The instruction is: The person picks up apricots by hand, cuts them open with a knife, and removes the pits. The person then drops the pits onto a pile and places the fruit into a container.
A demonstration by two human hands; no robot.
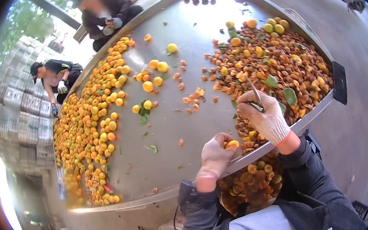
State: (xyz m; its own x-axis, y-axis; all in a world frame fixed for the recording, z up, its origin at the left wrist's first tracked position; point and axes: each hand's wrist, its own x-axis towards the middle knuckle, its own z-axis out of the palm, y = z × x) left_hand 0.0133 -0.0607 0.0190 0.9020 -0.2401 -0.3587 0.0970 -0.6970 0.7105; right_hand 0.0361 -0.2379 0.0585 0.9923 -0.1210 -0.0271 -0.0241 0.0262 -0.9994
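At the near edge of the tabletop (167,130) your left hand (215,155) holds an apricot (232,144). Beside it your right hand (266,119), knife (254,92) in it, lies over the pit pile (282,66) on the right. Whole fruit (88,125) lines the left edge, and a basin of halves (249,184) sits below.

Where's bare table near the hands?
Bare steel table between the whole-apricot heap at left and the pit pile at right, just ahead of the left hand holding an apricot. Crowded: both piles, around the right hand with its knife.
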